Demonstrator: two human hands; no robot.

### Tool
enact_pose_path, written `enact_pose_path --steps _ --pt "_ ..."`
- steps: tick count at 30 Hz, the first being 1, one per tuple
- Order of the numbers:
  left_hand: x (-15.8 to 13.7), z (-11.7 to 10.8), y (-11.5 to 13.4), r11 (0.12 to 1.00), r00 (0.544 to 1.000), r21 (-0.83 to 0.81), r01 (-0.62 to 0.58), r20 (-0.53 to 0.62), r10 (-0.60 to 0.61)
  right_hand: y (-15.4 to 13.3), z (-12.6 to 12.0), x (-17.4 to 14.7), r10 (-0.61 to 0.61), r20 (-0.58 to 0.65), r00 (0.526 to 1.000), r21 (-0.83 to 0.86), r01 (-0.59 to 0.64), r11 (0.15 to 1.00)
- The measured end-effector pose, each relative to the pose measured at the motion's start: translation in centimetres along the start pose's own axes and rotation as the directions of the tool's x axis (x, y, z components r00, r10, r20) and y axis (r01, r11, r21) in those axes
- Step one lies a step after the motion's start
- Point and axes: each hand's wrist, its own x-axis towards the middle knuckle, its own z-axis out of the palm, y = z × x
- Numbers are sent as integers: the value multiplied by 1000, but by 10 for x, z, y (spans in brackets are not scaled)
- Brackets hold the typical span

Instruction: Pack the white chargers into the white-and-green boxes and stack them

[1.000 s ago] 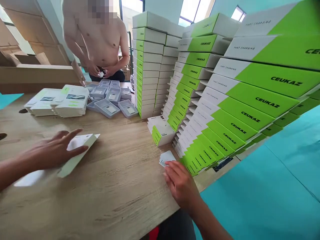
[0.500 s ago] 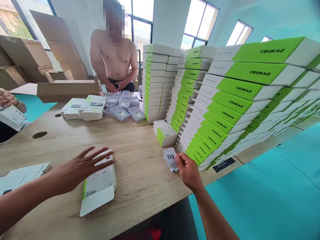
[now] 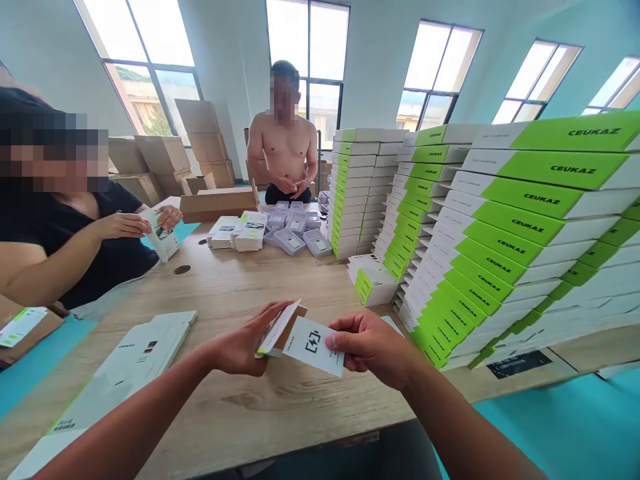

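Note:
My left hand [image 3: 239, 345] is closed around a white and green carton [image 3: 285, 328], tilted up off the table with an open end toward the right. Between the thumb and fingers of my right hand [image 3: 377, 348] is a white leaflet [image 3: 311, 344] with a battery and lightning sign printed on it. The leaflet's left edge lies at the carton's open end; whether any of it is inside I cannot tell. Behind my right hand, part of another white leaflet [image 3: 393, 325] shows on the table.
Tall stacks of CEUKAZ boxes [image 3: 480, 267] line the right side. Flat cartons [image 3: 120, 367] lie at left. Clear plastic cases [image 3: 290, 241] and piled cartons [image 3: 249, 232] sit farther back. One person [image 3: 283, 153] stands opposite; another [image 3: 75, 247] at left holds a carton.
My left hand has gone from open over the carton to gripping it raised. My right hand has carried a leaflet leftward from the small pile to the carton. The view has turned left.

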Motion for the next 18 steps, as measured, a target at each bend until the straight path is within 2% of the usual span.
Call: enact_pose_path --steps 3,6,12,16,18 --pt "-7 6 3 999 1000 -37 13 -9 -13 -18 14 29 70 -36 997 -141 -75 987" --pt "-15 9 -2 998 997 -48 39 -68 -42 -23 21 50 113 -43 993 -234 -120 965" --pt "-25 16 -15 992 979 -56 113 -164 -121 -29 28 66 122 -41 992 -272 -128 954" --pt "-23 24 -17 979 963 -106 173 -192 -191 -38 36 71 71 52 996 -257 -56 965" --pt "-23 29 -17 968 949 -169 184 -227 -220 -40 37 70 -55 -14 998 -354 47 934"
